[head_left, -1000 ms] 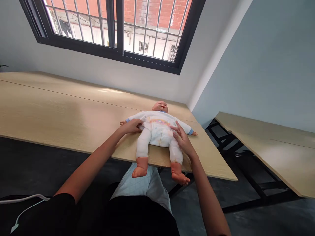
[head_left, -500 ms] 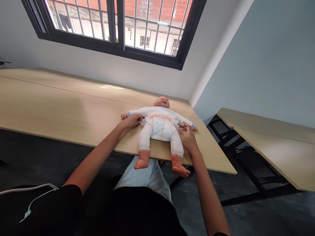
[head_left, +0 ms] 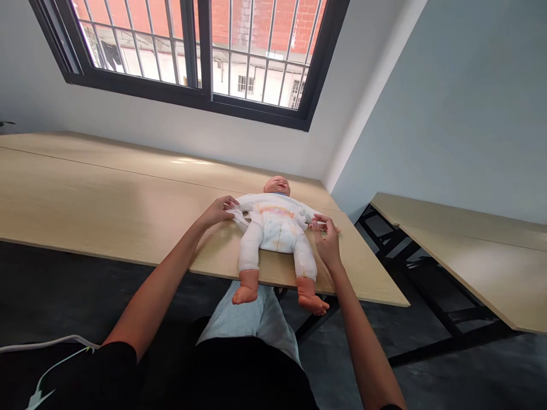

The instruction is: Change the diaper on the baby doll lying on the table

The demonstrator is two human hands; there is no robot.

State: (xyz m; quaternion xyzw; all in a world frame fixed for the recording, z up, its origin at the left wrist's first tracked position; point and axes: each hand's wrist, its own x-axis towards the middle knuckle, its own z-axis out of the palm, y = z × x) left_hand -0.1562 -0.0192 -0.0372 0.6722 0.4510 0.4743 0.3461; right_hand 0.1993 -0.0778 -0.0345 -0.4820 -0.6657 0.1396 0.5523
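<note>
A baby doll (head_left: 277, 185) in a white top lies on its back, feet over the table's front edge. It wears a white diaper (head_left: 277, 233) with a coloured print at the waist and a thin line down the front. At the doll's side on the left of the view, my left hand (head_left: 217, 212) pinches a thin white side flap of the diaper, drawn outward from the hip. My right hand (head_left: 328, 242) is beside the opposite hip, thumb and fingers apart, close to the doll's sleeve; it partly hides that arm.
The doll rests on a light wood table (head_left: 128, 205) along a wall beneath a barred window (head_left: 256, 62). Another wooden table (head_left: 461, 256) with dark legs stands to the right, across a gap. A white cable (head_left: 47, 341) runs at lower left.
My left hand has moved outward to the left, stretching the diaper's side flap away from the doll. My right hand's fingers have lifted slightly off the doll's side. The view has tilted slightly upward.
</note>
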